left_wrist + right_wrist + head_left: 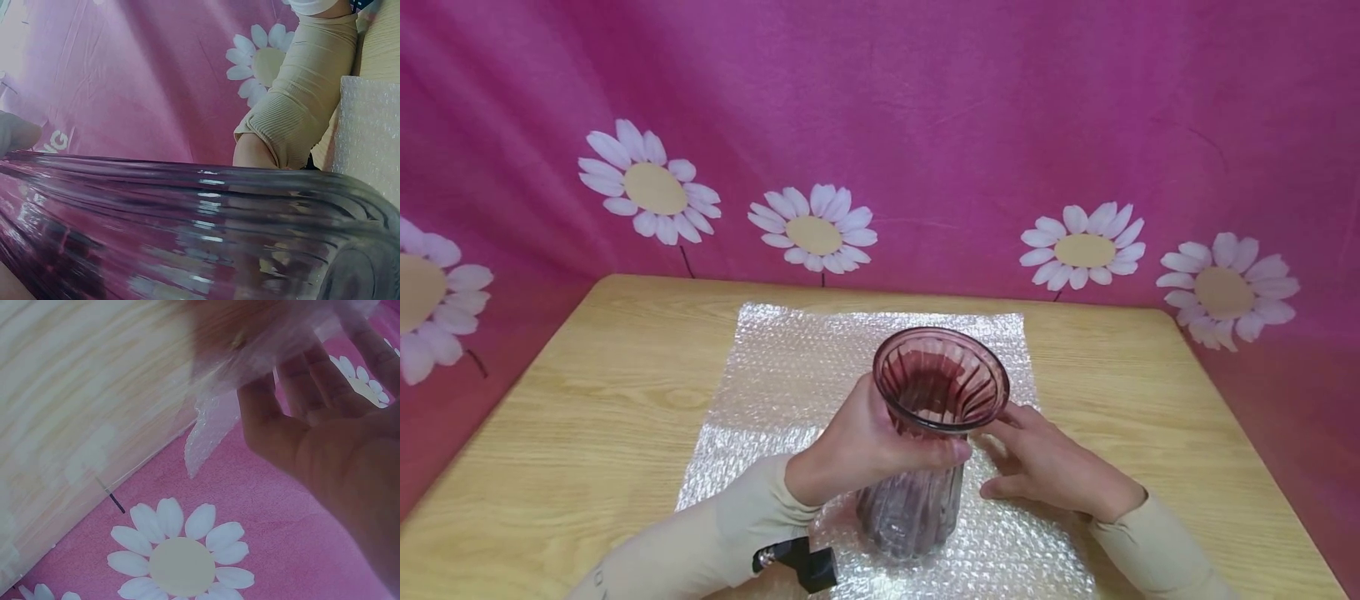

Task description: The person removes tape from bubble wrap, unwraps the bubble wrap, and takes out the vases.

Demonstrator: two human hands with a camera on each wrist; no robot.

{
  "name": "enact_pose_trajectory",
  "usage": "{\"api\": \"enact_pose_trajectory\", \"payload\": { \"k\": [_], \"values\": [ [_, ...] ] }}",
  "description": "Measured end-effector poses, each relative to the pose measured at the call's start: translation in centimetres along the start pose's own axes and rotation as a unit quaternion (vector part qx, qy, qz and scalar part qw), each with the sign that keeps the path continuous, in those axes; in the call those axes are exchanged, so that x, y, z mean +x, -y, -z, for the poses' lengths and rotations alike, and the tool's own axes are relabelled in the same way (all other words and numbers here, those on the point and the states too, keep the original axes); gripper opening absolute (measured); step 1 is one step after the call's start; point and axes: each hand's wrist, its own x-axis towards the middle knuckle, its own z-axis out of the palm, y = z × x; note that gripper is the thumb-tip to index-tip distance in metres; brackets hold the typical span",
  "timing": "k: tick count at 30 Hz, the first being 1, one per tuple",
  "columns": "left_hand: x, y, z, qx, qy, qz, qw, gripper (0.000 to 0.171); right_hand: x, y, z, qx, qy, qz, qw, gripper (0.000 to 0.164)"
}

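Observation:
My left hand (868,442) grips a ribbed glass vase (917,500) around its neck, the thumb lying across the near side. The vase is purple-pink at its flared rim and fades to clear grey at the base. It leans a little, with its mouth facing up, over a sheet of bubble wrap (775,383). In the left wrist view the vase's ribbed glass wall (156,206) fills the lower half. My right hand (1052,458) is just right of the vase, fingers extended and partly hidden behind the rim. In the right wrist view those fingers (259,412) touch the bubble wrap.
The bubble wrap lies over the middle of a light wood table (587,425). A pink cloth (925,150) printed with white daisies hangs behind the table and along its sides. A black strap mount (805,562) is on the left wrist.

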Motion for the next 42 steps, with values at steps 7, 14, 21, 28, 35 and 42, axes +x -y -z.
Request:
{"api": "enact_pose_trajectory", "payload": {
  "k": [7,14,21,28,35,42],
  "values": [
    [0.0,0.3,0.0,-0.002,0.002,-0.003,1.0000,0.068,0.2,0.0,0.0,0.014,0.010,-0.007,1.000,0.095],
    [0.0,0.6,0.0,-0.005,0.002,0.000,1.0000,0.070,0.3,-0.1,-0.1,0.014,-0.003,0.003,1.000,0.096],
    [-0.1,0.9,0.1,-0.010,0.006,-0.007,0.9999,0.071,0.2,-0.1,-0.1,0.009,-0.004,0.003,1.000,0.096],
    [-0.1,1.1,0.2,-0.010,0.008,-0.016,0.9998,0.069,0.1,-0.1,-0.1,0.012,0.007,-0.012,1.000,0.098],
    [-0.2,1.2,0.2,-0.017,0.007,-0.011,0.9998,0.070,0.2,-0.1,-0.1,0.014,0.011,-0.020,1.000,0.096],
    [-0.3,1.5,0.4,-0.018,0.003,-0.010,0.9998,0.069,0.2,-0.2,-0.1,0.009,0.010,-0.017,1.000,0.096]
  ]
}}
